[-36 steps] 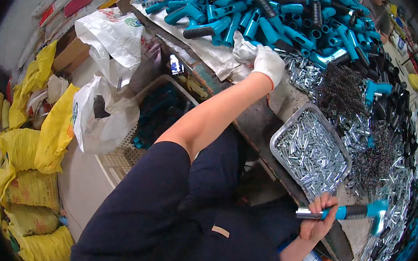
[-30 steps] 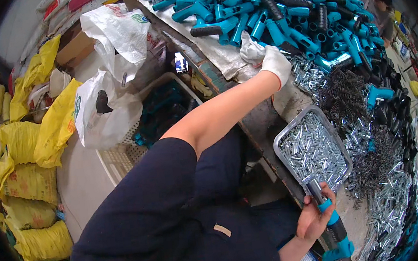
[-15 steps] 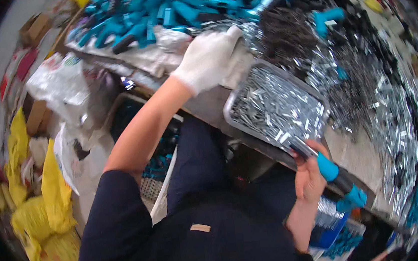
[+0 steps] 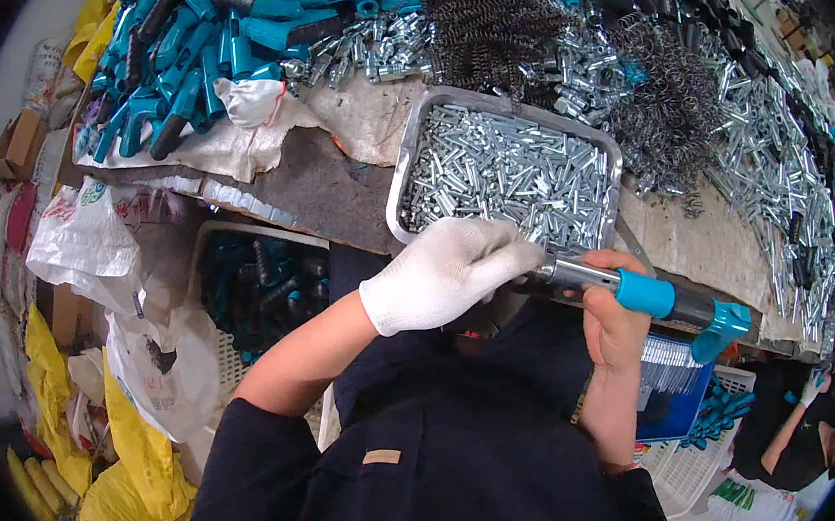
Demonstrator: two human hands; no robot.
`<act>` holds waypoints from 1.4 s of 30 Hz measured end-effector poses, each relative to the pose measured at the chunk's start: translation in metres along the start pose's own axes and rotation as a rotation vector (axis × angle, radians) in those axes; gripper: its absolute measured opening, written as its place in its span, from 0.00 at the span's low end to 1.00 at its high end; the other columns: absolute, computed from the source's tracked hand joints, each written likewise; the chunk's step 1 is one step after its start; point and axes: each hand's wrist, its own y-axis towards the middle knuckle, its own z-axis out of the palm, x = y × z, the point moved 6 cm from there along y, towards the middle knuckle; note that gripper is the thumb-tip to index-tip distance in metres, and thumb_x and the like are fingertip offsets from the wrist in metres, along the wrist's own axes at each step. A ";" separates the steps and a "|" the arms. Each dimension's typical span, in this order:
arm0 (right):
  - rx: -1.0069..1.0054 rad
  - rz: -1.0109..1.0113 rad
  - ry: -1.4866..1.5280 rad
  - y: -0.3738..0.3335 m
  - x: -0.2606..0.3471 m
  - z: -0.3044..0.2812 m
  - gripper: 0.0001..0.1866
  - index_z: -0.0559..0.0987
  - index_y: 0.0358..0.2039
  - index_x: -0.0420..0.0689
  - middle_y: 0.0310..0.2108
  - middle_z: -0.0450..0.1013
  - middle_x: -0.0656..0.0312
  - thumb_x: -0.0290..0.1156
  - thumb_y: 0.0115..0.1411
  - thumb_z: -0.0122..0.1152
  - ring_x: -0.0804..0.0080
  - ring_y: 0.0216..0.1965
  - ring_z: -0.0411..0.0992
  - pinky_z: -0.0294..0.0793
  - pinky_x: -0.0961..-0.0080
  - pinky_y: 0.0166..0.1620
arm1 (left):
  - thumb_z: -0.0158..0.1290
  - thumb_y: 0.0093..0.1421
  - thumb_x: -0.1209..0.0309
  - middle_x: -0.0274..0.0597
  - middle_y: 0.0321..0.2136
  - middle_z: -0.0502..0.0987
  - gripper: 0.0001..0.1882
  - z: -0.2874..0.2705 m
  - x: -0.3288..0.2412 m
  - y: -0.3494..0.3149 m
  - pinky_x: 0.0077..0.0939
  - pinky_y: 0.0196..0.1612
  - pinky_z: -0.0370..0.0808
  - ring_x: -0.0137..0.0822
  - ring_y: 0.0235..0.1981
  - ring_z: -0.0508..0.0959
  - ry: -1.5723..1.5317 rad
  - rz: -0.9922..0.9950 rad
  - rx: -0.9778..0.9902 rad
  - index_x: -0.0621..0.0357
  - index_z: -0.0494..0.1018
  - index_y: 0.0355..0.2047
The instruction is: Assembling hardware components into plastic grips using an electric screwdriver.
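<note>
And the bare right hand (image 4: pixel 617 330) is wrapping firmly round one teal-and-black handle with a shiny metal tube (image 4: pixel 647 294), lying out toward four o'clock; the white-gloved left hand (image 4: pixel 454 272) is bunching its fingertips at the tube's tip, though whether they're pinching anything I cannot tell! One grey rectangular tray (image 4: pixel 398 197) is sitting at one o'clock, holding silvery metal pins (image 4: pixel 489 168) beyond counting. Toward nine, two white plastic bags (image 4: pixel 84 237) are showing, the upper bearing red and green print.
</note>
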 end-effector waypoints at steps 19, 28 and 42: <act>-0.214 0.141 0.285 -0.005 -0.001 0.014 0.20 0.72 0.46 0.34 0.38 0.75 0.51 0.27 0.54 0.65 0.63 0.35 0.77 0.81 0.72 0.39 | 0.51 0.59 0.70 0.47 0.30 0.77 0.12 -0.010 -0.051 0.002 0.31 0.39 0.74 0.41 0.33 0.79 0.328 0.603 -0.203 0.62 0.73 0.42; -0.249 0.150 0.219 -0.007 -0.001 0.016 0.17 0.73 0.44 0.34 0.38 0.75 0.52 0.26 0.55 0.63 0.65 0.35 0.77 0.81 0.73 0.38 | 0.52 0.55 0.70 0.55 0.36 0.74 0.31 -0.010 -0.042 -0.001 0.35 0.48 0.71 0.51 0.41 0.76 0.403 0.563 -0.242 0.63 0.62 0.60; -0.260 0.159 0.141 -0.010 -0.003 0.008 0.16 0.72 0.45 0.33 0.37 0.75 0.51 0.27 0.58 0.60 0.64 0.32 0.77 0.80 0.77 0.35 | 0.45 0.61 0.70 0.53 0.34 0.78 0.24 0.003 -0.018 0.008 0.33 0.44 0.73 0.44 0.36 0.79 0.190 0.291 -0.137 0.66 0.65 0.57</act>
